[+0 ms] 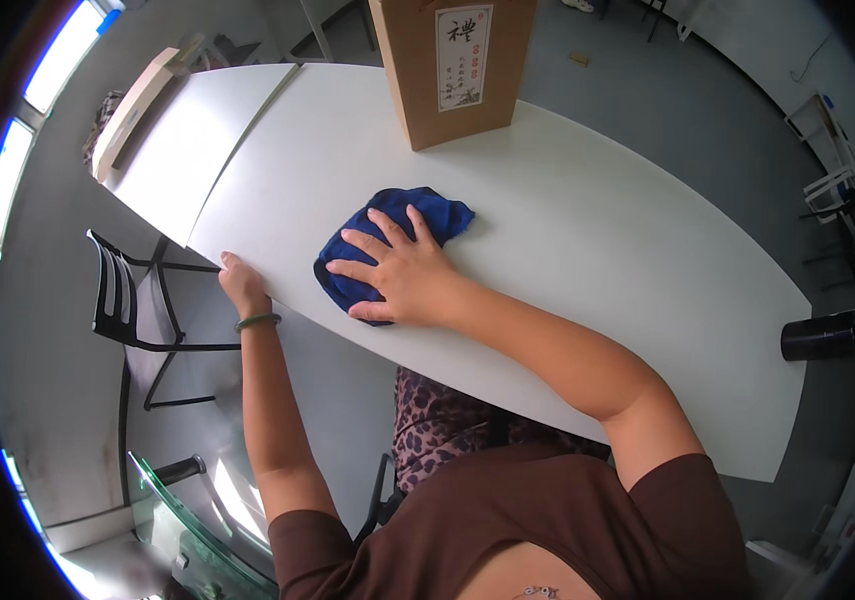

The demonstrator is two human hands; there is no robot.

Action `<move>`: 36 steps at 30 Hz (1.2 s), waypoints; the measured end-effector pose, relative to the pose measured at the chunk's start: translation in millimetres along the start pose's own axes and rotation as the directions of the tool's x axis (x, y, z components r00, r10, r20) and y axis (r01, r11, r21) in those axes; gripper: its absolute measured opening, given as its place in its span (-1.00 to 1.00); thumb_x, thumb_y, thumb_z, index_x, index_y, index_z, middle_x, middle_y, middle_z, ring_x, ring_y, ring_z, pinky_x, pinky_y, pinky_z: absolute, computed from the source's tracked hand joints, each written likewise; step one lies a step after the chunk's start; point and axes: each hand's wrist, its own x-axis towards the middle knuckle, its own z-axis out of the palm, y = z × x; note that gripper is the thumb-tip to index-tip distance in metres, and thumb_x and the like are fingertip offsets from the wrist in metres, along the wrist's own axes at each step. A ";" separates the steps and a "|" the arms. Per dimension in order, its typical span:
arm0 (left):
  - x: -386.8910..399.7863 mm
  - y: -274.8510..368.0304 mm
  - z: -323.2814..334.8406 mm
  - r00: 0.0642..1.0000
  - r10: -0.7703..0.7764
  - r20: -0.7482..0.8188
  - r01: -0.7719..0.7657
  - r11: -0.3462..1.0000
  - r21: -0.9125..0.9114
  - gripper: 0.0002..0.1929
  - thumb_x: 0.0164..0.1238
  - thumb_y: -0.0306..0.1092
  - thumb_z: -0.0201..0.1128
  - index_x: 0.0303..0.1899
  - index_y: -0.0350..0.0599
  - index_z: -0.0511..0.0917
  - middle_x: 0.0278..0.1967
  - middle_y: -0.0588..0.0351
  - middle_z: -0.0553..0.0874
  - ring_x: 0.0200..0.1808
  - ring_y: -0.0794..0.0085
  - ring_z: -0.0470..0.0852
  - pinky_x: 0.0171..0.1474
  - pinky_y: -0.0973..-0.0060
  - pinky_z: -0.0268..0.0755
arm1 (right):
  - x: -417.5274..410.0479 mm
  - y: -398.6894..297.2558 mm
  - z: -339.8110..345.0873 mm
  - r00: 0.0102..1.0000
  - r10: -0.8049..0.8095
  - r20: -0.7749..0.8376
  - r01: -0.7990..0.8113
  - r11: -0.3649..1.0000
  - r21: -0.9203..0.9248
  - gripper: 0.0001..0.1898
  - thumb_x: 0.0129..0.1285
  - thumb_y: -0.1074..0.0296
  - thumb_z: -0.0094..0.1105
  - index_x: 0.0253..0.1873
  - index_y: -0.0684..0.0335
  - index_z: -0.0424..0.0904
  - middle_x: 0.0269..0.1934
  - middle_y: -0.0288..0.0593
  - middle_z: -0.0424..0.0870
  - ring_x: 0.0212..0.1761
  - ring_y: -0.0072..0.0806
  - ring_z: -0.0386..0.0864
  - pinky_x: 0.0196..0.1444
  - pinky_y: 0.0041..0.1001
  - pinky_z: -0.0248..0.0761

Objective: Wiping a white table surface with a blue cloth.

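A crumpled dark blue cloth [431,214] lies on the white tabletop [585,217]. My right hand [409,274] rests flat over it, palm down with the fingers spread, pressing on the cloth rather than gripping it, as far as the view shows. My left hand [242,281], with a green bangle [257,322] at the wrist, is at the table's near left edge; its thumb lies at the rim and its other fingers are hidden. Beyond the cloth a brown paper gift bag [416,97] with a written label stands upright on the table.
A dark tumbler [821,339] lies at the table's right end. At the far left a pale box [135,116] rests on an adjoining table section. A black-framed chair [116,300] stands left of the table, and a glass-topped piece of furniture [195,525] is at the lower left.
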 end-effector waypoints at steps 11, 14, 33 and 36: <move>-1.6 -6.7 -1.7 1.000 -0.001 -0.002 0.001 0.995 -0.096 -0.54 0.58 -0.17 -0.17 -0.08 -0.57 0.40 -0.15 -0.13 0.61 -0.18 0.30 0.60 -0.07 0.37 0.47 | -216.6 60.8 -89.4 0.855 0.517 -0.034 -0.518 0.848 -0.115 -0.32 0.11 -0.24 0.26 0.33 -0.18 0.40 0.46 -0.09 0.13 0.50 0.10 -0.03 0.43 0.21 -0.21; -0.2 -7.0 -4.5 1.000 0.003 -0.017 -0.005 0.994 -0.105 -0.55 0.57 -0.16 -0.14 -0.07 -0.56 0.39 -0.17 -0.11 0.61 -0.19 0.31 0.60 -0.08 0.37 0.47 | -189.4 88.2 -90.6 0.857 0.514 -0.028 -0.513 0.848 -0.132 -0.22 0.08 -0.29 0.26 0.38 -0.16 0.30 0.47 0.00 0.08 0.50 0.16 -0.08 0.44 0.23 -0.26; -12.0 -6.5 -1.9 1.000 0.006 0.031 0.002 0.968 -0.250 -0.62 0.59 -0.18 -0.16 0.04 -0.41 0.33 -0.05 -0.08 0.57 -0.07 0.34 0.56 0.06 0.41 0.42 | 98.1 33.7 5.9 0.975 -0.192 0.112 0.196 0.981 -0.019 -0.37 0.28 -0.30 -0.01 0.42 -0.30 0.24 0.50 -0.10 0.02 0.55 0.11 -0.21 0.45 0.25 -0.39; -14.1 -6.7 -0.6 1.000 -0.002 0.008 0.004 0.980 -0.199 -0.63 0.59 -0.18 -0.16 0.03 -0.41 0.33 -0.06 -0.08 0.58 -0.07 0.34 0.57 0.06 0.43 0.42 | 163.2 27.4 14.4 0.996 -0.054 0.073 0.057 0.997 -0.043 -0.36 0.29 -0.31 -0.04 0.42 -0.28 0.23 0.50 -0.09 0.03 0.55 0.08 -0.20 0.46 0.22 -0.42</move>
